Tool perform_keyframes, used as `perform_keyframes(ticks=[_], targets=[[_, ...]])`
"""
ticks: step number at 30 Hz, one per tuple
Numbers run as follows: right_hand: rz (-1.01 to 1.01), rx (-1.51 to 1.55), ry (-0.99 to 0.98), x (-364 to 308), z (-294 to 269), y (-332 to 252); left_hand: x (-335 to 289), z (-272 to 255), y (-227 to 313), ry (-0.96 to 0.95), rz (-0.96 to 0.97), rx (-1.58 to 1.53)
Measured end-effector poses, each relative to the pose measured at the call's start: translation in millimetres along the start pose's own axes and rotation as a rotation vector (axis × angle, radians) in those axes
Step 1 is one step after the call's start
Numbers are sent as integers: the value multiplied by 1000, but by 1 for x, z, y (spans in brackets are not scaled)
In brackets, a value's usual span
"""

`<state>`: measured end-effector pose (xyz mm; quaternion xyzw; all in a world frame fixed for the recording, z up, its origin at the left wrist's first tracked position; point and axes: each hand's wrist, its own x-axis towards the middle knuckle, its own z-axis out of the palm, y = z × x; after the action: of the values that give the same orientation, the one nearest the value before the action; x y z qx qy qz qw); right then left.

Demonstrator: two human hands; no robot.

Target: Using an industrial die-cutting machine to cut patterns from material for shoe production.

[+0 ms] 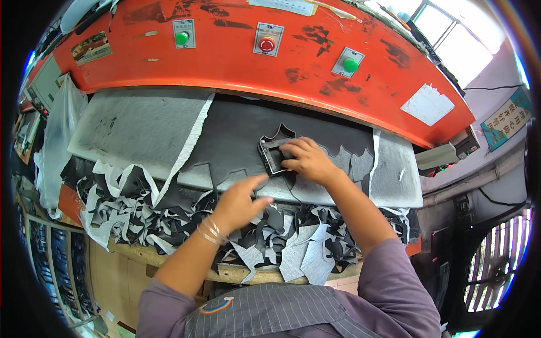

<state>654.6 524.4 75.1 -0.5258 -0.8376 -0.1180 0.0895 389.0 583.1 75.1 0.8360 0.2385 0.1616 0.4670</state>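
My right hand (310, 160) grips a metal cutting die (265, 155), a dark frame with a pointed top, fingers curled over its right side. The die sits on a dark sheet of leather-like material (225, 132), close to its cut, jagged front edge. Under the sheet is a worn whitish cutting board (135, 121). To the die's lower left, my left hand (241, 204) hovers above the board's front edge, thumb and fingers apart, holding nothing. Bracelets circle that wrist. The part of the die beneath my right fingers is hidden.
A red-orange machine beam (225, 62) spans the far side, with green buttons (182, 38) and a red button (267, 44). Black and grey offcuts (135, 219) heap along the near edge over a wooden ledge (248, 274). A clear plastic bag (59, 129) hangs at left.
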Motion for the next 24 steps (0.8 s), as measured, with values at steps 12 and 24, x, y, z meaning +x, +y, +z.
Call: perform_keyframes(ticks=[12,24], targets=[[898,556,175,-27,43,-5,99,17,-35,106,-12,524],[871,606,152,-35,47,24,135,23,-28,72,10,558]])
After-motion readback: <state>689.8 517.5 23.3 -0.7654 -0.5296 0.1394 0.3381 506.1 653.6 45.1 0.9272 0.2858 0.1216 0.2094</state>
